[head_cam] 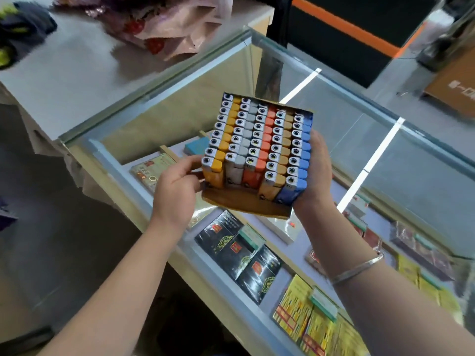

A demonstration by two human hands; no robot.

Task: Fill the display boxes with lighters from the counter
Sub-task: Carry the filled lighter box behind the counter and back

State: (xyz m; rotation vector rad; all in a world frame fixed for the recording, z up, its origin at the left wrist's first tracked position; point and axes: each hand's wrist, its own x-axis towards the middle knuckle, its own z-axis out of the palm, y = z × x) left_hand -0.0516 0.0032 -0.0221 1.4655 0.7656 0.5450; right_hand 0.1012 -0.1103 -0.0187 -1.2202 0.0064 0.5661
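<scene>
A brown cardboard display box is held up above the glass counter, tilted toward me. It is packed with rows of lighters in yellow, grey, orange, tan and blue, metal tops up. My left hand grips the box's left side, fingers curled around its lower left corner. My right hand holds the right side, palm against the blue row, fingers behind the box. A silver bangle sits on my right wrist.
Under the glass lie cigarette packs in black and yellow, with small price tags. A pink plastic bag and dark clothing lie on the white counter at the back left. A black and orange panel stands far right.
</scene>
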